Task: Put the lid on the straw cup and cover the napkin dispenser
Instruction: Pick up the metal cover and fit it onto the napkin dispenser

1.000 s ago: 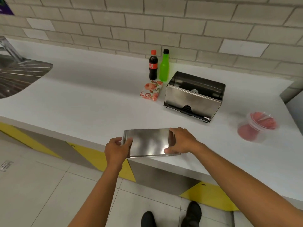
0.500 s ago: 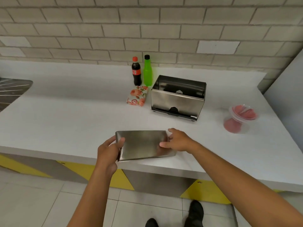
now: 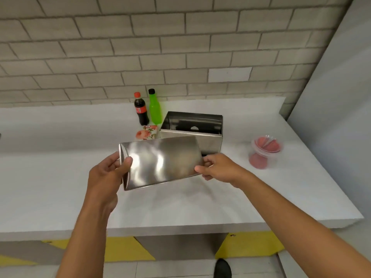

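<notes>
A shiny steel dispenser cover is lifted off the white counter and tilted. My left hand grips its left end and my right hand pinches its right edge. Behind it stands the open steel napkin dispenser, its top uncovered and its front partly hidden by the cover. At the right sits a clear straw cup with red content and a clear lid resting on it at a slant.
A cola bottle and a green bottle stand by the brick wall, left of the dispenser. A flowered napkin pack lies in front of them. A grey wall panel borders the counter's right end.
Both hands have raised the steel cover from the counter's front edge and carried it toward the dispenser. The view has swung right and closer.
</notes>
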`<state>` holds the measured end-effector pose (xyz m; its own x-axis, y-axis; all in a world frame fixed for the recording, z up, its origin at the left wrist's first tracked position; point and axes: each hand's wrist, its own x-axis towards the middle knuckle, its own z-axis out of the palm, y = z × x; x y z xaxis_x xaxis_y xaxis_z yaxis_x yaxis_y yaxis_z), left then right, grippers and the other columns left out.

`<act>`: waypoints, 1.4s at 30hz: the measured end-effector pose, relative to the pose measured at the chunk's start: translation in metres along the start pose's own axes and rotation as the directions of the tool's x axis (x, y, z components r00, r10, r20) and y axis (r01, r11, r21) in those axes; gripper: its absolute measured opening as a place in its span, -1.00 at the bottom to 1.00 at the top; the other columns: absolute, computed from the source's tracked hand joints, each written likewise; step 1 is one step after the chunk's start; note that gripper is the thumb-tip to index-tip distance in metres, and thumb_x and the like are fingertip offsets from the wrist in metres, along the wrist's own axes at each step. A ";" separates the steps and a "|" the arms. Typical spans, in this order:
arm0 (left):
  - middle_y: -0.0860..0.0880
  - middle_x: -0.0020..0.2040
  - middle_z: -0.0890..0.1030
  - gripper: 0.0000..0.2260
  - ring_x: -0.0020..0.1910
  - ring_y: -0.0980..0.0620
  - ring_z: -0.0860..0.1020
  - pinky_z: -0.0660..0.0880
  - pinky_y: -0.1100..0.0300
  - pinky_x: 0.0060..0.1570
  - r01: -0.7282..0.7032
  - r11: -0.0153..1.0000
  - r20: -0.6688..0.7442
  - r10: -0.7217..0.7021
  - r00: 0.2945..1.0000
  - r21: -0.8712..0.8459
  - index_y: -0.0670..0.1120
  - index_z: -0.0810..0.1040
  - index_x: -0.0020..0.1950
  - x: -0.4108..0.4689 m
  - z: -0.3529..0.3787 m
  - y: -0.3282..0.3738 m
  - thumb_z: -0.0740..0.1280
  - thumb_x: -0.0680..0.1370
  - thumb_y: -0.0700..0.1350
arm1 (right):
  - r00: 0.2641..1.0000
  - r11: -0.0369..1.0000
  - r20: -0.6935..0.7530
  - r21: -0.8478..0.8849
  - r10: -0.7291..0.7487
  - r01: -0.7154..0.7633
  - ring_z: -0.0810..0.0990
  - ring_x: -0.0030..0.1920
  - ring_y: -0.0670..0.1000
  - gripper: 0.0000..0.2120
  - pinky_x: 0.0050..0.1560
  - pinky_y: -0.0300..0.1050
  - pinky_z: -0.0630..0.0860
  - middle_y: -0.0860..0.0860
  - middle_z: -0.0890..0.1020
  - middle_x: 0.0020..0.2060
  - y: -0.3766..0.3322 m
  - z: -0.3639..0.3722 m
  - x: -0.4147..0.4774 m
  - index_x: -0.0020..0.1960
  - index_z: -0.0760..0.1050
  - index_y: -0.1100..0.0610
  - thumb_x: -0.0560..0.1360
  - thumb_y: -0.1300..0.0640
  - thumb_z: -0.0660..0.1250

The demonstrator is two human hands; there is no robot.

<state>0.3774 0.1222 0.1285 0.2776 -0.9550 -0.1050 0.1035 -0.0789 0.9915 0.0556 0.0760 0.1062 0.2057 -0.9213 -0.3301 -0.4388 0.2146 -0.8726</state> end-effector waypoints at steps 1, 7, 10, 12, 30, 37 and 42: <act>-0.03 -0.05 0.77 -0.76 -0.08 0.01 0.73 0.57 0.07 -0.04 -0.020 0.999 0.007 0.020 1.000 0.025 0.05 0.74 0.20 0.006 0.004 0.004 0.52 0.56 -0.17 | 0.998 0.999 -0.050 -0.037 -0.027 0.025 0.70 -0.15 0.00 -0.81 0.08 -0.01 0.66 -0.07 0.76 -0.22 -0.007 -0.011 -0.002 0.06 0.69 0.12 0.53 0.02 0.53; -0.15 -0.10 0.70 -0.89 -0.15 0.00 0.67 0.60 0.16 -0.25 -0.051 0.987 0.070 0.041 0.997 0.154 0.09 0.76 -0.11 0.047 0.060 0.017 0.52 0.57 -0.11 | 0.979 0.990 -0.165 0.063 -0.117 0.129 0.77 -0.15 0.04 -0.70 0.01 -0.02 0.71 -0.01 0.76 -0.24 -0.031 -0.073 0.006 0.12 0.67 0.04 0.43 0.17 0.64; -0.15 -0.07 0.75 -0.90 -0.19 0.04 0.70 0.66 0.13 -0.26 -0.069 0.982 0.011 0.068 0.998 0.174 0.14 0.77 -0.09 0.069 0.095 0.020 0.54 0.55 -0.09 | 0.977 0.988 -0.191 0.104 -0.095 0.116 0.78 -0.13 0.09 -0.68 0.01 0.02 0.72 0.06 0.77 -0.18 -0.031 -0.095 0.027 0.15 0.65 0.16 0.43 0.24 0.62; -0.12 -0.08 0.76 -0.95 -0.12 0.00 0.73 0.70 -0.02 -0.08 -0.085 0.976 -0.034 0.094 0.995 0.200 0.11 0.77 -0.03 0.087 0.113 0.021 0.55 0.53 -0.02 | 0.971 0.987 -0.227 0.117 -0.080 0.109 0.78 -0.09 0.12 -0.64 0.02 0.04 0.72 0.15 0.76 -0.10 -0.031 -0.105 0.043 0.18 0.64 0.21 0.43 0.25 0.62; 0.09 -0.05 0.75 -0.81 0.02 0.00 0.71 0.61 -0.07 0.24 -0.003 0.927 0.026 -0.007 1.000 0.376 0.09 0.75 0.04 0.217 0.165 -0.001 0.58 0.48 0.11 | 0.939 0.993 -0.344 0.120 0.031 0.011 0.77 -0.08 0.19 -0.68 0.08 0.18 0.70 0.16 0.76 -0.06 -0.016 -0.134 0.131 0.04 0.68 0.20 0.36 0.17 0.68; -0.03 -0.10 0.78 -0.87 -0.01 -0.09 0.74 0.64 -0.08 0.20 0.011 0.934 0.104 -0.052 0.993 0.358 0.00 0.77 -0.07 0.231 0.170 0.000 0.57 0.51 0.04 | 0.942 0.995 -0.323 0.077 0.092 -0.070 0.78 -0.19 0.12 -0.72 -0.04 -0.03 0.72 0.19 0.77 -0.08 -0.016 -0.137 0.136 -0.01 0.68 0.25 0.39 0.14 0.66; -0.02 -0.21 0.76 -0.89 -0.33 0.12 0.68 0.63 0.29 -0.26 0.068 0.945 0.111 -0.108 0.988 0.319 -0.06 0.76 -0.11 0.235 0.169 0.003 0.57 0.52 -0.04 | 0.943 0.992 -0.312 0.067 0.119 -0.103 0.79 -0.14 0.17 -0.71 0.12 0.12 0.69 0.18 0.77 -0.09 -0.019 -0.136 0.141 0.00 0.68 0.28 0.40 0.13 0.65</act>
<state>0.2815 -0.1504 0.1193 0.1571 -0.9666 -0.2026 -0.1881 -0.2307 0.9547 -0.0262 -0.1021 0.1253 -0.1314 -0.9440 -0.3026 -0.3981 0.3298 -0.8560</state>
